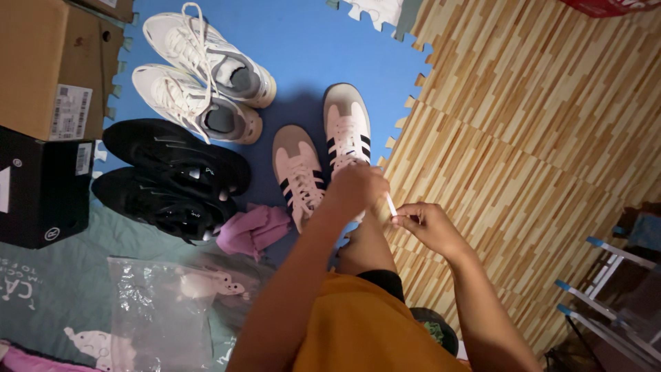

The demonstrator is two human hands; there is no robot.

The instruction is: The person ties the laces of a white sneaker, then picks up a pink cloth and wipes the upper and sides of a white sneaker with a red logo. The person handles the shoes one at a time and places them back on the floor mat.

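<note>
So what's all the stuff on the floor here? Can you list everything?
Pink shoes with black stripes: two, pale pink, middle of the blue mat.
White sneakers: two, white and grey, top left.
Black shoes: two, black, left of the pink pair.
Pink cloth: one, crumpled beside the black shoes.
Cardboard box: one, brown, top left corner.
Black box: one, left edge.
Clear plastic bag: one, bottom left.
Wood-pattern mat: tan, right side.
Shoelace: white, between the hands.
Left hand: over the right-hand pink shoe.
Right hand: pinching the shoelace.
</note>
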